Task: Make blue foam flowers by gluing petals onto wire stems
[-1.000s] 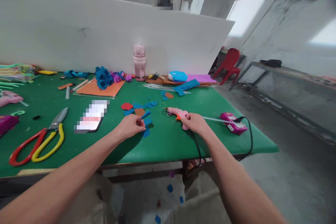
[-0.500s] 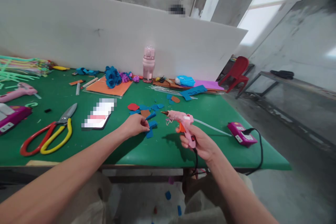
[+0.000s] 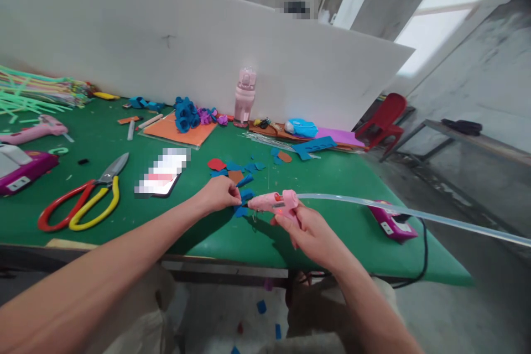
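Visibly two glue guns (image 3: 271, 203), one pair scissors (image 3: 89, 199).

Between your left hand (image 3: 219, 194) and the scissors (image 3: 83, 202) you have bare green table (image 3: 124, 221), broken only by the phone (image 3: 160, 180). Ahead, loose foam pieces (image 3: 236, 168) crowd the mat. On your right the glue stick (image 3: 415, 214) juts from the glue gun (image 3: 271, 202), barring passage over the purple box (image 3: 392, 222) and its cord (image 3: 423, 257)
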`<state>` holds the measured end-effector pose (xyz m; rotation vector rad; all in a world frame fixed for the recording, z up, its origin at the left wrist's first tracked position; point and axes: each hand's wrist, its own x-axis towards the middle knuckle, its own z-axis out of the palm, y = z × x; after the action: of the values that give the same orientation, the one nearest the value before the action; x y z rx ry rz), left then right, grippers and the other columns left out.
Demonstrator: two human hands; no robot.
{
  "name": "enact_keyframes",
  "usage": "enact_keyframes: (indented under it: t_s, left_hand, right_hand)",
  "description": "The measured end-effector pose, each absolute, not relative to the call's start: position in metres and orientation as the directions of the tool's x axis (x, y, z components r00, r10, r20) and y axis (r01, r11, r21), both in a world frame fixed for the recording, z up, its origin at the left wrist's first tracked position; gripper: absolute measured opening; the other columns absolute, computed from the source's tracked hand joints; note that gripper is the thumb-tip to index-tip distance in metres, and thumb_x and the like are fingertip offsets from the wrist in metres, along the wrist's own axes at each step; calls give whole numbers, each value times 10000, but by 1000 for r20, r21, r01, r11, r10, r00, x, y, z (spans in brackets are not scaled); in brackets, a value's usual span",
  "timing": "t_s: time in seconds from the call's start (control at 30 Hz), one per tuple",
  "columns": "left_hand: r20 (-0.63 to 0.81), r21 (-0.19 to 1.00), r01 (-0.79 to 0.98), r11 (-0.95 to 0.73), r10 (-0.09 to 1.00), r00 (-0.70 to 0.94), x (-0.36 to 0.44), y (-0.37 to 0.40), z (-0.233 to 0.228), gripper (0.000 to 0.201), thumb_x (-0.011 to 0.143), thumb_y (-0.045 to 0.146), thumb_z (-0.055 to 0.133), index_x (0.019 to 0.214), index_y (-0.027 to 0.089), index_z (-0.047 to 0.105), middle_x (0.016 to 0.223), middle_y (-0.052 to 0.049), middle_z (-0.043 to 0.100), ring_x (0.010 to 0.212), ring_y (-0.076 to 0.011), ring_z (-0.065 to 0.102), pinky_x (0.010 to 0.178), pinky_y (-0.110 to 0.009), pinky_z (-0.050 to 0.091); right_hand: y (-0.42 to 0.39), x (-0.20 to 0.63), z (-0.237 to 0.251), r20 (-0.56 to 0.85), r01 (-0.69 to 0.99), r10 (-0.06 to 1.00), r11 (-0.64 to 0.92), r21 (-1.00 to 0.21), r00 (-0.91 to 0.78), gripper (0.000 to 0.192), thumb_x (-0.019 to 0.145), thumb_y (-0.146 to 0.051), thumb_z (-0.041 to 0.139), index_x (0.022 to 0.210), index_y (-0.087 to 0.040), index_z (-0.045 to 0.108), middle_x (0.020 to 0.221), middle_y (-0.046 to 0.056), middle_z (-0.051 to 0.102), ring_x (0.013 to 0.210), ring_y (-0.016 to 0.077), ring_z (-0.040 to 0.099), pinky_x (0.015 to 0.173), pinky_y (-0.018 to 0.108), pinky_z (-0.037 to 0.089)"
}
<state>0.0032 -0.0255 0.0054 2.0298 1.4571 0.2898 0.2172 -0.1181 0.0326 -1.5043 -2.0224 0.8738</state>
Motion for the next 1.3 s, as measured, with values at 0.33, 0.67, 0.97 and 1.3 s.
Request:
enact_keyframes:
  t_s: [0.33, 0.67, 0.97, 1.3]
  left_hand:
    - [-173, 592, 780, -205, 912, 372, 3, -25, 5, 170, 616, 249, 598, 685, 137, 707, 660, -35, 685, 661, -153, 601, 573, -219, 378]
    - [-160, 591, 776, -220, 911, 380, 2, -25, 5, 185, 617, 265, 585, 681, 141, 707, 644, -38, 679, 648, -157, 594, 566, -225, 377]
    - [-165, 593, 774, -222, 908, 386, 3, -25, 5, 195, 618, 254, 574, 693, 136, 711, 662, -42, 685, 658, -161, 598, 572, -229, 382]
    - [-171, 606, 767, -210, 907, 384, 2, -25, 5, 188, 617, 261, 579, 684, 138, 704, 651, -36, 681, 650, -156, 596, 565, -224, 377]
  right_hand:
    - [-115, 216, 37, -34, 726, 967, 167, -667, -253, 302, 856, -377, 421, 851, -130, 595, 490, -19, 507, 484, 128, 477, 498, 233, 350]
    - [-115, 212, 35, 53, 733, 949, 276, -621, -311, 220, 858, -320, 434, 833, -162, 587, 818, 80, 658, 720, 186, 579, 637, 274, 398]
    - [-115, 208, 35, 70, 751, 934, 326, -575, -351, 237, 868, -329, 424, 861, -164, 594, 711, 58, 617, 696, 185, 563, 603, 260, 370]
    - [-115, 208, 34, 65, 756, 939, 311, -576, -337, 219, 864, -316, 427, 839, -163, 582, 709, 57, 617, 685, 179, 560, 593, 254, 365]
